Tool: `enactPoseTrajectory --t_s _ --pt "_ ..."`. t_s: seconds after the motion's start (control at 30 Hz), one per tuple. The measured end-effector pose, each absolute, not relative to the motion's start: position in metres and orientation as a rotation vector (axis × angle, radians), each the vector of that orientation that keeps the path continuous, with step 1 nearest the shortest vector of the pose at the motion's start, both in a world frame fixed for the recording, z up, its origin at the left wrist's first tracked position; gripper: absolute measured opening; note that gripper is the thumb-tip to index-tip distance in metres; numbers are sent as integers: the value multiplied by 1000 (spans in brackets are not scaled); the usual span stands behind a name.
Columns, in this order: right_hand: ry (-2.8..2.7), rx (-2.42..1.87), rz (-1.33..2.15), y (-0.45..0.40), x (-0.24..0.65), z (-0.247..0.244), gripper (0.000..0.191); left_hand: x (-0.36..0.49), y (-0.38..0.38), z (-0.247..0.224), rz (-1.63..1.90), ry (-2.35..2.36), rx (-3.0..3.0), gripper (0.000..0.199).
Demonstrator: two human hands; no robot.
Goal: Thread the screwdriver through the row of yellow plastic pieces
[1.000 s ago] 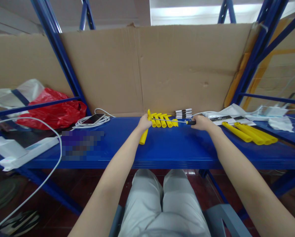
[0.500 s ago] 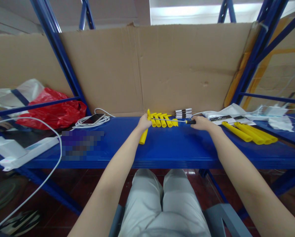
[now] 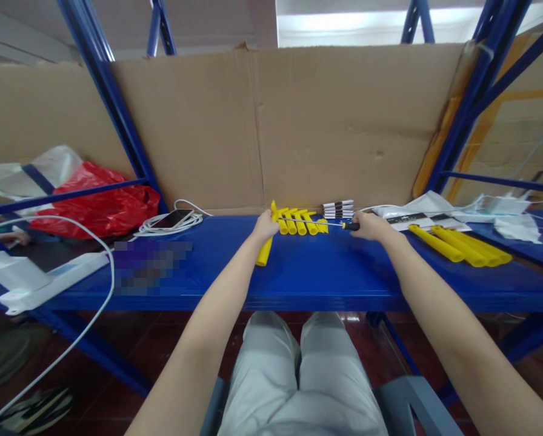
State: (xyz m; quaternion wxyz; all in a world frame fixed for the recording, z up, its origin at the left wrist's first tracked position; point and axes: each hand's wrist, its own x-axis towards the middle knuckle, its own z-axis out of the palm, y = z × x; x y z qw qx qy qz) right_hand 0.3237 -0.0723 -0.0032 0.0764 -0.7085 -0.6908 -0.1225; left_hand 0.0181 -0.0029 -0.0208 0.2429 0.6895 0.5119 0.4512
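My left hand (image 3: 266, 224) is closed around a yellow plastic tube with a crosspiece at its top (image 3: 265, 251), held tilted over the blue shelf. My right hand (image 3: 369, 226) grips the black and yellow handle of a screwdriver (image 3: 351, 226). Its long thin metal shaft points left, with the tip at the upper part of the yellow tube. Whether the tip sits in a screw is too small to tell. Behind the shaft, several similar yellow pieces (image 3: 301, 228) lie in a row. A stack of white sticks with dark bands (image 3: 338, 209) lies just beyond the screwdriver.
Several plain yellow tubes (image 3: 469, 247) lie at the right beside white plastic packaging (image 3: 428, 206). A coiled white cable (image 3: 174, 224) and a power strip (image 3: 71, 272) are on the left. Cardboard (image 3: 326, 121) walls the back. Another person's hand (image 3: 14, 237) shows near the red bag (image 3: 101, 200).
The screwdriver's handle end has dipped very slightly, while my left hand and the yellow tube stay in place. Another person's hand has come into sight at the far left.
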Motion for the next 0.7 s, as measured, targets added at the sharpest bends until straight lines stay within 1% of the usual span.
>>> enactPoseTrajectory --t_s 0.33,0.7 --pt "-2111 -2166 -256 -72 322 -1 34 20 -11 -16 1172 1501 1858 31" --pt "-2120 -2137 -397 -71 326 -4 27 21 -14 -14 1182 1460 1857 32"
